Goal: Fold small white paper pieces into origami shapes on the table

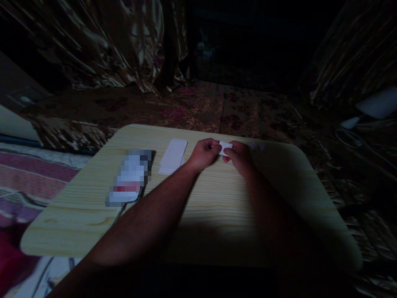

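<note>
Both my hands meet over the far middle of a small light wooden table (201, 207). My left hand (203, 154) and my right hand (238, 156) are closed in pinches on a small white piece of paper (225, 147) held between them just above the tabletop. A white paper strip (173, 156) lies flat on the table just left of my left hand. A small crumpled pale scrap (257, 146) lies just right of my right hand.
A blurred-out flat packet (130, 178) lies on the table's left part. A patterned carpet (217, 107) and shiny curtains (102, 45) lie beyond the table. Striped bedding (27, 174) is at the left; white cables (350, 136) at the right. The room is dim.
</note>
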The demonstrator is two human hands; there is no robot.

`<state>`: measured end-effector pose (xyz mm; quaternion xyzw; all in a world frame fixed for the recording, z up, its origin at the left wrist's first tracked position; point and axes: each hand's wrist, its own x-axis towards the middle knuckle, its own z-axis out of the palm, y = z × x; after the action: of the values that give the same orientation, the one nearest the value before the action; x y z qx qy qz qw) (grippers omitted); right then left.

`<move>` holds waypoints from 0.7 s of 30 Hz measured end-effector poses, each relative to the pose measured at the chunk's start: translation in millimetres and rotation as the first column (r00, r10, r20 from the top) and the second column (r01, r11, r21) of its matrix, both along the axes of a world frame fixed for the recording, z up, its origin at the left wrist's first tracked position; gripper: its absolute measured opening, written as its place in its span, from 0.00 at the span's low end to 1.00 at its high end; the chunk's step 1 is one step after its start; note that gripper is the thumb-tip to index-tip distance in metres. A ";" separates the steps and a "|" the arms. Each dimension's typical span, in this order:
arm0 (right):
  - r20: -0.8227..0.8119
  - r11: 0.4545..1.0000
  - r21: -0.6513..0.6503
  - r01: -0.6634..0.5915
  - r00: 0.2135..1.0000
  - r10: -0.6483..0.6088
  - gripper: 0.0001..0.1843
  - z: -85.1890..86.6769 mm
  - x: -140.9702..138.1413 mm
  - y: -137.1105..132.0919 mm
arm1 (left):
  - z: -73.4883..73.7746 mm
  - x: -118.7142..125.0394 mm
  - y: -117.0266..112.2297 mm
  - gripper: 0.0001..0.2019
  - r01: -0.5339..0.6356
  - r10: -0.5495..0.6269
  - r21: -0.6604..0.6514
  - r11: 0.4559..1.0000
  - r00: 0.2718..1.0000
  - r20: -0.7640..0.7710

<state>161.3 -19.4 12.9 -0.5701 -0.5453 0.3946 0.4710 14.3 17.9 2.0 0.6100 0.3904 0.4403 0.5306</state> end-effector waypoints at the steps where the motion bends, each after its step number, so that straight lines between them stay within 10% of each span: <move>1: -0.009 1.000 0.004 -0.002 1.000 0.002 0.09 -1.3 0.5 0.6 | 0.2 -0.2 -0.1 0.12 0.007 -0.007 -0.010 1.000 1.000 0.012; 21: -0.001 0.999 0.035 -0.010 1.000 0.010 0.11 -6.9 3.6 2.7 | 3.1 -4.7 -1.1 0.15 0.106 -0.092 -0.165 0.981 0.992 0.091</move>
<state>164.9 -16.7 5.9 -0.5589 -0.5545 0.3877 0.4793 9.6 16.8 5.1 0.5623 0.3733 0.4037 0.6177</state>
